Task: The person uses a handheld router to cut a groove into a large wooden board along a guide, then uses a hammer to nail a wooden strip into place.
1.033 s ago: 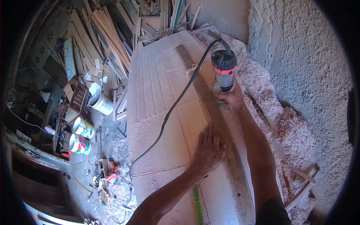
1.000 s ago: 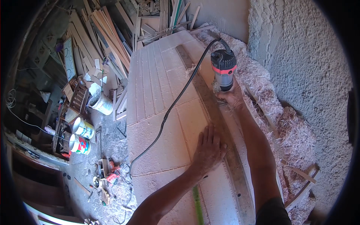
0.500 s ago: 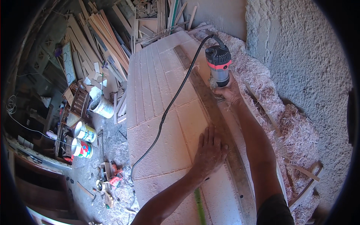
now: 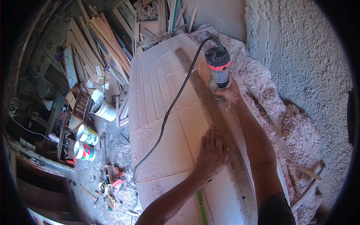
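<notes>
A compact trim router (image 4: 218, 68), black and grey with a red band, stands upright on the pale, dusty panel (image 4: 153, 144). My right hand (image 4: 233, 93) wraps round its lower body; the bit underneath is hidden. Long and straight, a brown wooden strip (image 4: 205, 98) lies along the panel beside the router. My left hand (image 4: 212, 155) rests flat on the panel and the strip's left edge, its fingers stretched forward. From the router's top a black power cord (image 4: 174, 105) runs across the panel and over its left edge. Several straight grooves cross the panel's surface.
Heaped shavings (image 4: 300, 131) lie between the panel and the rough wall (image 4: 300, 48) on the right. On the floor to the left are buckets (image 4: 85, 150) and a red power tool (image 4: 118, 183). Stacked planks (image 4: 108, 35) lean at the back. A green strip (image 4: 202, 208) lies near me.
The view has shifted slightly, moving the floor and panel edge a little rightward in the picture. Both hands keep their holds, and the router stays at about the same place along the wooden strip.
</notes>
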Demonstrator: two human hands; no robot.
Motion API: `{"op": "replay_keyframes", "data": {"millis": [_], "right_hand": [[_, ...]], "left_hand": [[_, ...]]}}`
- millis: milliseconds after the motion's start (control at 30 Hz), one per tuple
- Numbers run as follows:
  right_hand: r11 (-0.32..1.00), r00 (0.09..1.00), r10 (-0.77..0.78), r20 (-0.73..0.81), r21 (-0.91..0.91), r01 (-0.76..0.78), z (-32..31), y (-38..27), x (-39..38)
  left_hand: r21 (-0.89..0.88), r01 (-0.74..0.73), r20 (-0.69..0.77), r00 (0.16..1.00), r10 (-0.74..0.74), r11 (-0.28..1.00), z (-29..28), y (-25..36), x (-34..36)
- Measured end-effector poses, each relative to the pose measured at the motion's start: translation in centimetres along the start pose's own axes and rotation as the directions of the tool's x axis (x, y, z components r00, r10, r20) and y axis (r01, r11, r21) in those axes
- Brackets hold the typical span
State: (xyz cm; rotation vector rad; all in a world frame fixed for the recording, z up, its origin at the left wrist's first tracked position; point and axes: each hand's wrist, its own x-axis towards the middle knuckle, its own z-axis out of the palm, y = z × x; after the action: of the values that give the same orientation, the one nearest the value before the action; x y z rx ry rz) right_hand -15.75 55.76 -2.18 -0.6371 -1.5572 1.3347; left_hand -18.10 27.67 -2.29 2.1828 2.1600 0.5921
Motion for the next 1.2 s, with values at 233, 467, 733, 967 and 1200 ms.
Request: {"op": "replay_keyframes", "data": {"millis": [233,467,733,967,1200], "right_hand": [[1.0,1.0,0.003,-0.008,-0.01,-0.003,0.09,0.32,0.22],[1.0,1.0,0.005,-0.014,-0.014,-0.005,0.18,0.4,0.6],[1.0,0.999,-0.023,-0.03,0.003,0.023,0.43,1.02,0.92],[0.999,1.0,-0.004,-0.026,-0.038,0.003,0.3,1.0,0.99],[1.0,0.999,-0.011,-0.052,-0.007,0.011,0.51,0.67,0.86]], "left_hand": [[0.002,-0.003,0.0,1.0,0.003,1.0,-0.14,0.09,-0.04],[-0.005,0.009,0.013,1.0,-0.009,1.0,-0.15,0.06,-0.03],[-0.015,0.008,0.009,1.0,-0.008,1.0,-0.19,0.03,-0.03],[-0.005,0.015,0.021,1.0,-0.015,1.0,-0.1,-0.03,-0.04],[0.0,0.008,0.009,1.0,-0.008,1.0,-0.19,-0.01,0.03]]}}
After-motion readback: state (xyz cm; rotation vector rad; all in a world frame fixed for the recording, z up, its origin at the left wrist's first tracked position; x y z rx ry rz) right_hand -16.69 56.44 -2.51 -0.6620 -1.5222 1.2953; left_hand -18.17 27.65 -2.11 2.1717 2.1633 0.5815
